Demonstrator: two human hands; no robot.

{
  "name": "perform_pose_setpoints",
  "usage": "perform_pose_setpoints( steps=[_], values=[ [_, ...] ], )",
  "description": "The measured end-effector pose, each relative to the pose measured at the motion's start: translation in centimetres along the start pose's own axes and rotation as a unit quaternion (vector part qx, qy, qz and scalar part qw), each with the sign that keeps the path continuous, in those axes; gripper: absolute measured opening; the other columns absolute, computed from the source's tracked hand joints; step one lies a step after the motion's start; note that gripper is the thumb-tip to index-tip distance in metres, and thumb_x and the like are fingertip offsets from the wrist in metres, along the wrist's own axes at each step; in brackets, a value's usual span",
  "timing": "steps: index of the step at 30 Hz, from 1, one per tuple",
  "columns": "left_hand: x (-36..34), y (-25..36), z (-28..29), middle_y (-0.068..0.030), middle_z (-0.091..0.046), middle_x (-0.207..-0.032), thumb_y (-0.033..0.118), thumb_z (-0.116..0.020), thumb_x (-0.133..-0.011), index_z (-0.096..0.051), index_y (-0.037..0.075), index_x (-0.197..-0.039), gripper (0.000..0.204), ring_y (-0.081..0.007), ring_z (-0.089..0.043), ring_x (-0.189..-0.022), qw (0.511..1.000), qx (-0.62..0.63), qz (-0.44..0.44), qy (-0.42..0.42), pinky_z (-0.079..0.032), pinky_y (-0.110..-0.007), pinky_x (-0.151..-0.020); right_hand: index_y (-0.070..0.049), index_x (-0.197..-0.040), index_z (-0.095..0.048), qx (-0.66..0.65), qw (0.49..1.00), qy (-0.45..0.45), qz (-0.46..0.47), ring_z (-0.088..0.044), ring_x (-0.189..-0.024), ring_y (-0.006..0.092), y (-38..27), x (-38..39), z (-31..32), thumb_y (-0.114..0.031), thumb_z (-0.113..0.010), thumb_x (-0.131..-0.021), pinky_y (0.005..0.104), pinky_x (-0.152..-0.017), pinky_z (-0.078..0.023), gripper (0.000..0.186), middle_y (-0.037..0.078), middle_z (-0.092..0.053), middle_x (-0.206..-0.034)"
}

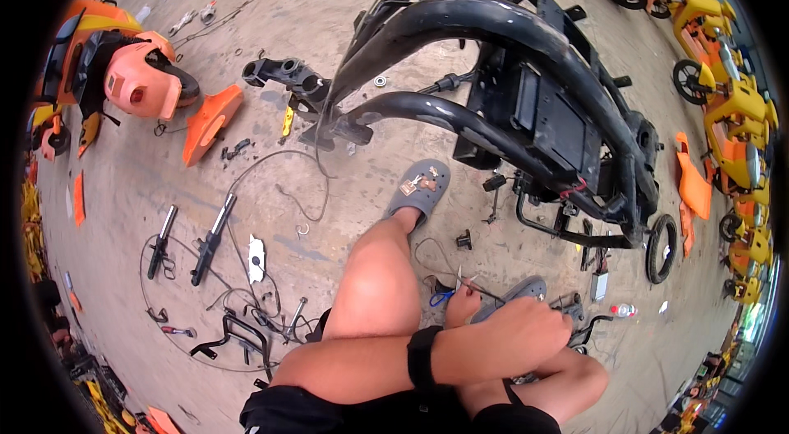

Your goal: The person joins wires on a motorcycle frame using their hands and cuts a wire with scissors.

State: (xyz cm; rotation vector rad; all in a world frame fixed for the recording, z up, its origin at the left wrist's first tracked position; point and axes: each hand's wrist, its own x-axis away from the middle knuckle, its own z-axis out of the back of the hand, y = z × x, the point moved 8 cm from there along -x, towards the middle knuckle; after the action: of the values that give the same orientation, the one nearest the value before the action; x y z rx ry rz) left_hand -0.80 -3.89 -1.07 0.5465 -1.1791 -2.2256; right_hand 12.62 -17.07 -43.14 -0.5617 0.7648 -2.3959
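My left hand [514, 341] is closed in a fist, the dark band on its wrist facing up; its forearm crosses in front of me. Whatever its fingers hold is hidden from above. Just beyond it, my right hand [464, 307] is partly covered by the left forearm, its fingers curled at a pair of scissors [442, 297] with a blue handle. The scissor blades are spread beside a thin dark cable [444, 258], which runs past the right hand toward the left one. Both hands are low, near my grey clog [526, 289].
A large black scooter frame [493, 31] stands ahead. Fork tubes [215, 238], a black bracket [238, 339] and cables lie at left. A tyre [661, 249] and a bottle [624, 311] are at right. Orange panels [212, 123] and yellow scooters [723, 117] surround the floor.
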Motion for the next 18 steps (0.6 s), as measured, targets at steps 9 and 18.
perform_pose_setpoints(
  steps=[9,18],
  values=[
    [2.4,-0.5,3.6,-0.0119,-0.064,-0.077,0.020,-0.060,-0.079,-0.060,0.003,-0.092,0.021,-0.0315,-0.063,-0.069,0.938,0.346,0.032,-0.013,-0.046,-0.043,-0.061,0.003,-0.103,-0.068,-0.054,0.985,-0.104,0.126,-0.060,-0.065,0.0183,-16.3,-11.9,-13.6,-0.022,-0.059,-0.091,0.0331,-0.062,-0.046,0.029,0.011,-0.066,-0.071],
    [5.8,-4.3,6.3,-0.0131,-0.063,-0.082,0.024,-0.056,-0.088,-0.059,0.006,-0.099,0.021,-0.0276,-0.062,-0.078,0.898,0.409,0.155,0.043,-0.046,-0.037,-0.068,0.003,-0.105,-0.067,0.058,0.974,-0.180,0.124,-0.061,-0.071,0.0200,-17.3,-13.8,-20.5,-0.022,-0.059,-0.092,0.0331,-0.067,-0.047,0.029,0.012,-0.066,-0.079]
  ],
)
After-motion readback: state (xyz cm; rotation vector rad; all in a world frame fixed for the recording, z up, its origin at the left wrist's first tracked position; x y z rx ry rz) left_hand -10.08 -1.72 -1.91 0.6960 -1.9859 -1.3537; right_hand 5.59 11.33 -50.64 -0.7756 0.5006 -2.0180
